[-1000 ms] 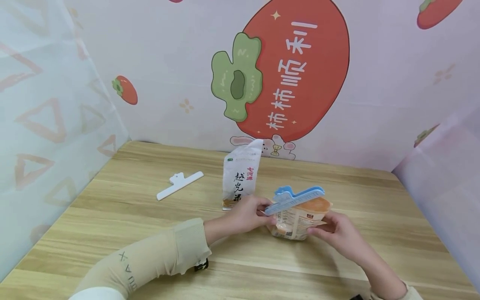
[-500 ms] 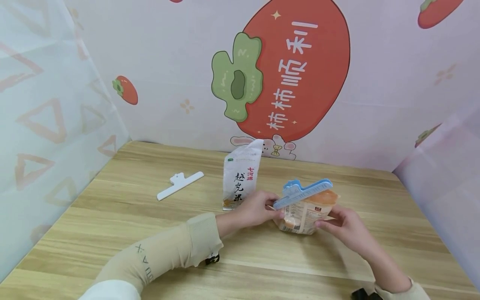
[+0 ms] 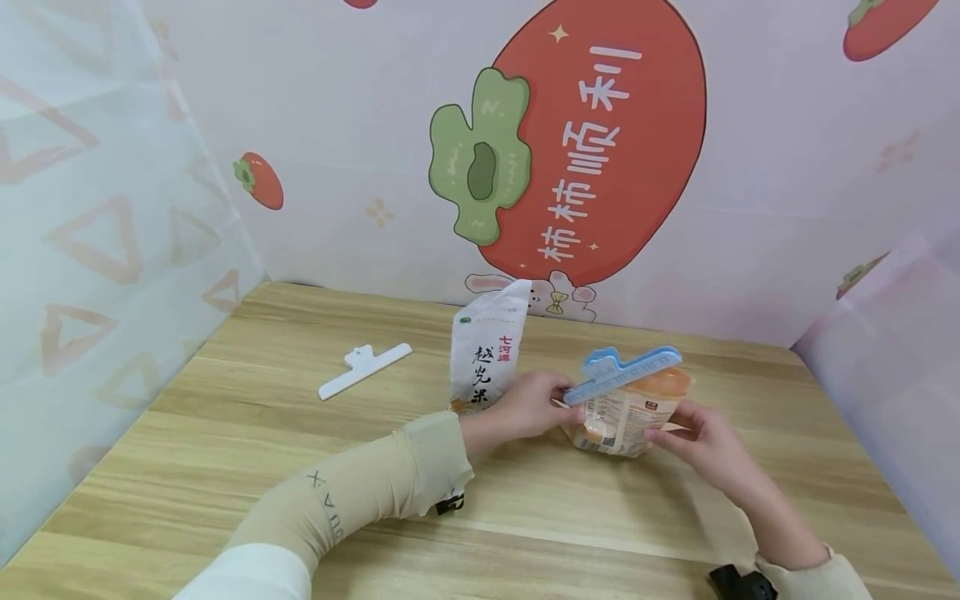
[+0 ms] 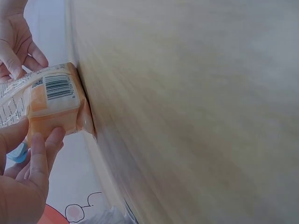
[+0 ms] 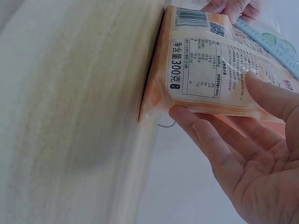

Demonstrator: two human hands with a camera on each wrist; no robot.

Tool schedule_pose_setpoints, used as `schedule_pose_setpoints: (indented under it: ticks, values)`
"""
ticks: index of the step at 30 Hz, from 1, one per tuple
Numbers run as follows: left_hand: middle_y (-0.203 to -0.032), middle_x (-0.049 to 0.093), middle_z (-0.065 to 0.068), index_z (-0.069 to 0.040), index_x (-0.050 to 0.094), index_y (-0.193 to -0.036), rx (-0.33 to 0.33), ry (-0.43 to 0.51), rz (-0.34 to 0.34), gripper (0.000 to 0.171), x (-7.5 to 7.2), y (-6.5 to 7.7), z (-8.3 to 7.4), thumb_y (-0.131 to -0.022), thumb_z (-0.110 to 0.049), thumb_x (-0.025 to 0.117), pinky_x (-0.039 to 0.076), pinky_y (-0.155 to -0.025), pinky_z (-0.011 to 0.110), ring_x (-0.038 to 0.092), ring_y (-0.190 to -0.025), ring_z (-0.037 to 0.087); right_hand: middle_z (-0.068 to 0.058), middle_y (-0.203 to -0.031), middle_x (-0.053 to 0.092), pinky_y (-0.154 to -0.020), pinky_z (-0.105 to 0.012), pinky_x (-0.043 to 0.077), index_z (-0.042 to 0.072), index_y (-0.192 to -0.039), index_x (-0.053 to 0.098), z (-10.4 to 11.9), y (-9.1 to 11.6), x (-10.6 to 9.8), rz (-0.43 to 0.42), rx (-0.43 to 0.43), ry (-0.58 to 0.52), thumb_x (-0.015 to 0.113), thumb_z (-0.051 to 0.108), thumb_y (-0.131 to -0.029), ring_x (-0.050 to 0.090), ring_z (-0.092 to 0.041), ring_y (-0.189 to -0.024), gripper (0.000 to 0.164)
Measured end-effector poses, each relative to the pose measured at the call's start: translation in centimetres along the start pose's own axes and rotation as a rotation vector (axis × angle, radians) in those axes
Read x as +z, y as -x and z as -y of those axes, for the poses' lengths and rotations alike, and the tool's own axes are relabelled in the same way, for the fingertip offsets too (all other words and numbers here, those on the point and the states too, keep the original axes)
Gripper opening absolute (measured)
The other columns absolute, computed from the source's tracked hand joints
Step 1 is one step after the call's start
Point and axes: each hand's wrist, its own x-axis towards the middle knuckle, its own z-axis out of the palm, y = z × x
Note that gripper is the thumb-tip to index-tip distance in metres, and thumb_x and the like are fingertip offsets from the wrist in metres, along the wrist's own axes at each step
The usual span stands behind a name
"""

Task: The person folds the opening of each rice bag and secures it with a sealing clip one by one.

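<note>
An orange-and-white food bag (image 3: 618,423) stands on the right half of the table, its printed back and barcode towards me. A blue bag clip (image 3: 622,375) is clamped aslant along its top. My left hand (image 3: 534,406) holds the bag's left side near the clip's low end, thumb in front. On the other side my right hand (image 3: 708,446) grips the bag's right edge. In the right wrist view the right thumb lies over the printed face of the bag (image 5: 201,65), with the other fingers under the edge. The bag's bottom meets the tabletop.
A white rice bag (image 3: 486,350) stands upright behind my left hand, partly covered by it. A white bag clip (image 3: 365,369) lies on the wooden table (image 3: 300,450) to the left. Printed cloth walls (image 3: 360,150) enclose the back and sides.
Both hands have shifted the clipped food bag rightward and a little away from me. The rice bag and white clip stay where they were.
</note>
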Motion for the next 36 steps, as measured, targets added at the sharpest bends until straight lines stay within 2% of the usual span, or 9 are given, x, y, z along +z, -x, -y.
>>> schedule_pose_setpoints:
  ticks: [8,11,14,18,21,23,29,34,36]
  values:
    - [-0.106,0.075,0.001,-0.009,0.072,-0.114,-0.009,0.034,-0.011,0.029,0.4,-1.2,0.0,-0.088,-0.021,0.077,0.051,-0.074,0.018,0.064,-0.087,0.002,-0.032,-0.127,0.061,-0.081,-0.027,0.057,-0.008,-0.131,0.054,-0.1,-0.5,-0.7,0.003,0.01,0.009,0.066,0.013,-0.096,0.067,-0.042,-0.109,0.043]
    - [-0.106,0.075,0.002,-0.009,0.072,-0.114,-0.009,0.043,-0.01,0.029,0.4,-1.5,0.0,-0.088,-0.02,0.076,0.051,-0.072,0.017,0.063,-0.086,0.002,-0.032,-0.127,0.061,-0.08,-0.025,0.056,-0.009,-0.131,0.054,-0.2,-0.7,-1.0,-0.004,0.001,0.027,0.066,0.013,-0.096,0.068,-0.04,-0.108,0.043]
    - [-0.105,0.075,0.001,-0.009,0.072,-0.114,-0.015,0.047,-0.015,0.028,0.4,-1.8,-0.1,-0.089,-0.021,0.076,0.05,-0.07,0.017,0.063,-0.085,0.002,-0.032,-0.126,0.062,-0.079,-0.021,0.054,-0.009,-0.131,0.055,-0.4,-1.0,-1.1,-0.013,0.003,0.038,0.066,0.014,-0.096,0.07,-0.023,-0.104,0.043]
    - [-0.103,0.074,-0.001,-0.01,0.072,-0.115,-0.033,0.062,-0.024,0.029,0.4,-2.0,-0.2,-0.089,-0.02,0.076,0.05,-0.07,0.017,0.063,-0.085,0.003,-0.031,-0.127,0.062,-0.079,-0.019,0.053,-0.008,-0.132,0.054,-0.6,-1.3,-1.4,-0.015,0.009,0.033,0.066,0.015,-0.096,0.064,-0.001,-0.099,0.045]
    - [-0.105,0.074,-0.001,-0.01,0.071,-0.117,-0.046,0.076,-0.028,0.031,0.5,-2.2,-0.3,-0.088,-0.02,0.076,0.051,-0.073,0.017,0.063,-0.087,0.003,-0.031,-0.128,0.062,-0.079,-0.019,0.053,-0.008,-0.133,0.054,-0.9,-1.5,-1.5,-0.012,0.006,0.024,0.066,0.016,-0.096,0.062,0.005,-0.097,0.045]
    - [-0.105,0.074,0.0,-0.01,0.071,-0.117,-0.044,0.084,-0.027,0.031,0.6,-2.4,-0.3,-0.088,-0.02,0.076,0.051,-0.073,0.017,0.064,-0.087,0.003,-0.031,-0.127,0.062,-0.078,-0.019,0.053,-0.008,-0.133,0.054,-1.1,-1.6,-1.6,-0.014,0.008,0.021,0.066,0.016,-0.096,0.064,0.001,-0.099,0.046]
    - [-0.103,0.076,0.001,-0.009,0.071,-0.117,-0.05,0.107,-0.025,0.031,0.8,-3.0,-0.5,-0.088,-0.018,0.077,0.05,-0.069,0.017,0.064,-0.083,0.003,-0.031,-0.128,0.061,-0.079,-0.017,0.052,-0.009,-0.133,0.053,-1.4,-1.6,-1.9,-0.025,0.003,0.027,0.066,0.016,-0.096,0.056,0.012,-0.097,0.046]
    - [-0.107,0.075,0.001,-0.009,0.071,-0.12,-0.095,0.138,-0.048,0.034,0.8,-3.3,-0.5,-0.088,-0.018,0.077,0.053,-0.076,0.02,0.066,-0.088,0.005,-0.031,-0.129,0.06,-0.08,-0.019,0.052,-0.008,-0.135,0.052,-1.7,-2.1,-2.0,-0.026,0.008,0.041,0.065,0.017,-0.097,0.065,-0.014,-0.107,0.047]
    - [-0.109,0.075,0.001,-0.01,0.07,-0.121,-0.113,0.148,-0.056,0.035,0.8,-3.4,-0.5,-0.088,-0.019,0.076,0.054,-0.078,0.022,0.066,-0.09,0.005,-0.031,-0.129,0.06,-0.079,-0.019,0.053,-0.007,-0.136,0.052,-1.9,-2.3,-1.9,-0.026,0.007,0.037,0.065,0.017,-0.097,0.065,-0.017,-0.108,0.048]
